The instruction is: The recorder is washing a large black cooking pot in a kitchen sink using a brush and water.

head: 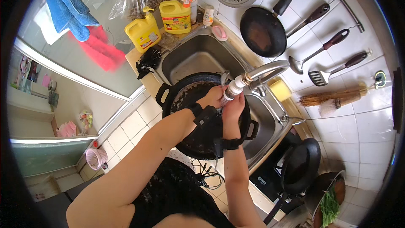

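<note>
A large black two-handled pan (pixel 196 139) rests across the divider and both bowls of a stainless steel double sink (pixel 202 58). Above it, the curved faucet (pixel 269 67) ends in a white and clear filter nozzle (pixel 235 86), and water appears to run from it. My left hand (pixel 212 97) is at the nozzle's left side, over the pan. Close beside it, my right hand (pixel 233 107) is just under and right of the nozzle. The nozzle and the hands themselves hide the fingers, so any grip is unclear. Both wrists wear black bands with small devices.
Two yellow detergent jugs (pixel 144 34) and a black brush (pixel 149 60) stand at the sink's far left. A yellow sponge (pixel 280 90) lies behind the faucet. Pans and utensils, including a slotted turner (pixel 319 77), hang on the tiled wall. Another frying pan (pixel 300 166) sits on the black cooktop (pixel 264 180).
</note>
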`<action>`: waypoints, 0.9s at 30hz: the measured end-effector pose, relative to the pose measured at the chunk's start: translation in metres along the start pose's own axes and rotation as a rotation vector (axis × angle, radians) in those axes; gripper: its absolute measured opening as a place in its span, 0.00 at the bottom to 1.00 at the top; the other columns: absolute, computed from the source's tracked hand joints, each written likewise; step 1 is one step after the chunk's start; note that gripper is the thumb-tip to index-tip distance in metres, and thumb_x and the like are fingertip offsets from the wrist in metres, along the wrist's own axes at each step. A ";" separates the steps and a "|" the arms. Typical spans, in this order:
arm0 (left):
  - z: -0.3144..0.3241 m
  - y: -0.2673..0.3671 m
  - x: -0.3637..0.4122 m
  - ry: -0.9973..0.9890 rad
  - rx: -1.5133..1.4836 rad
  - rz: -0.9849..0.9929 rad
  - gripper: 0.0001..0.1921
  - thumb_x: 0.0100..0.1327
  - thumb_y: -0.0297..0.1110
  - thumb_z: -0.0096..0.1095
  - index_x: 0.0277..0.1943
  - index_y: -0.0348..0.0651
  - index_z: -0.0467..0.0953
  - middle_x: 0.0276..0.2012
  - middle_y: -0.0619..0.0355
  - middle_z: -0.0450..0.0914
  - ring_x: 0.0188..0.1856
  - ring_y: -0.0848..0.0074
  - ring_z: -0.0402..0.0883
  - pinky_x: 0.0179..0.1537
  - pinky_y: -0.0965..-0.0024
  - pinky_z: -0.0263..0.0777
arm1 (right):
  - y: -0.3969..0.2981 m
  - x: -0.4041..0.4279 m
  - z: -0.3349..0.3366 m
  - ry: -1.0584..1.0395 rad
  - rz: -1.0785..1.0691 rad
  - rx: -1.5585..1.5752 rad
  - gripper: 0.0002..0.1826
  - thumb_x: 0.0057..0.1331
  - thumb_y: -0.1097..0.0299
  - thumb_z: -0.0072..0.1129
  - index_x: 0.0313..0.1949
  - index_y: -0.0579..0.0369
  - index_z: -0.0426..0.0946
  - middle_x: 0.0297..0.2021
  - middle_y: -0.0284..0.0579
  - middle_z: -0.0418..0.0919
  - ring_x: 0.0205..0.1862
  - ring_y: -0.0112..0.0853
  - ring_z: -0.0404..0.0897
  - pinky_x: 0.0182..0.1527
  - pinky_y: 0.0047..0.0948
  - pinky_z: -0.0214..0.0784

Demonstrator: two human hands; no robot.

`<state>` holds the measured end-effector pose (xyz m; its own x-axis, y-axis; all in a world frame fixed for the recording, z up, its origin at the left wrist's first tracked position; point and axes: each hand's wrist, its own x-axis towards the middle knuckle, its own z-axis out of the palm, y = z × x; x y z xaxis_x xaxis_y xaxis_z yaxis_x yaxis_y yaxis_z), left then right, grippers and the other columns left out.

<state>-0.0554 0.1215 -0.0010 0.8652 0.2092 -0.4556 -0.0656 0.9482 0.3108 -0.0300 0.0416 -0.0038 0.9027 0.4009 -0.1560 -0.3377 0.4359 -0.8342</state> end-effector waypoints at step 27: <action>-0.058 -0.020 0.002 -0.106 -0.345 -0.117 0.11 0.64 0.27 0.46 0.48 0.38 0.71 0.40 0.57 0.77 0.39 0.71 0.76 0.42 0.68 0.72 | 0.017 0.005 0.029 -0.307 0.162 -0.019 0.12 0.67 0.63 0.46 0.26 0.53 0.67 0.27 0.39 0.71 0.28 0.34 0.72 0.33 0.33 0.66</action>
<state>-0.0817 0.1169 -0.0566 0.9224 0.0859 -0.3766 -0.1112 0.9927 -0.0462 -0.0389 0.0743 -0.0041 0.7143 0.6890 -0.1231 -0.4627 0.3330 -0.8216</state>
